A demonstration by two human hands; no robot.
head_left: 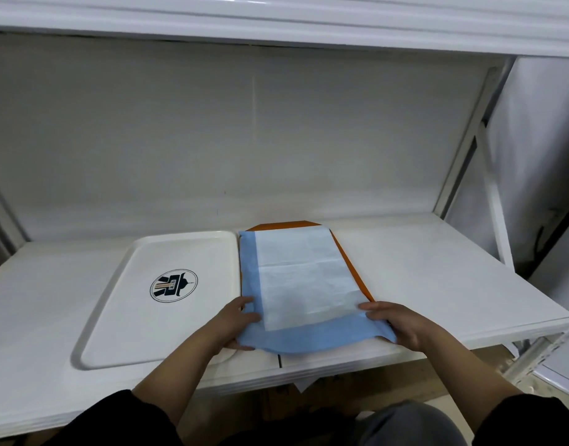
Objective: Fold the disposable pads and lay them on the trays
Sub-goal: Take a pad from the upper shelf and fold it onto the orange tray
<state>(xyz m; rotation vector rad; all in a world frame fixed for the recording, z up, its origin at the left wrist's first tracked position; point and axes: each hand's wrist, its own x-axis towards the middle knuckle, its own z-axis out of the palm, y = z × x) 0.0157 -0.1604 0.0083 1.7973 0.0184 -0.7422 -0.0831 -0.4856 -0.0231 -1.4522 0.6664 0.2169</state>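
Note:
A folded disposable pad (302,278), white in the middle with a blue border, lies lengthwise over an orange tray (350,259) of which only the far and right edges show. My left hand (236,320) grips the pad's near left corner, thumb on top. My right hand (395,320) grips the near right corner the same way. The pad's blue near edge hangs a little past the tray toward me. A white tray (122,317) with a round dark logo (173,285) lies bare just to the left, touching the pad's left side.
Both trays sit on a white shelf board (437,268) with a grey back wall. A slanted white metal upright (469,149) stands at the right end. Another shelf (276,24) overhangs the space above. A narrow gap in the board shows near the front edge (280,360).

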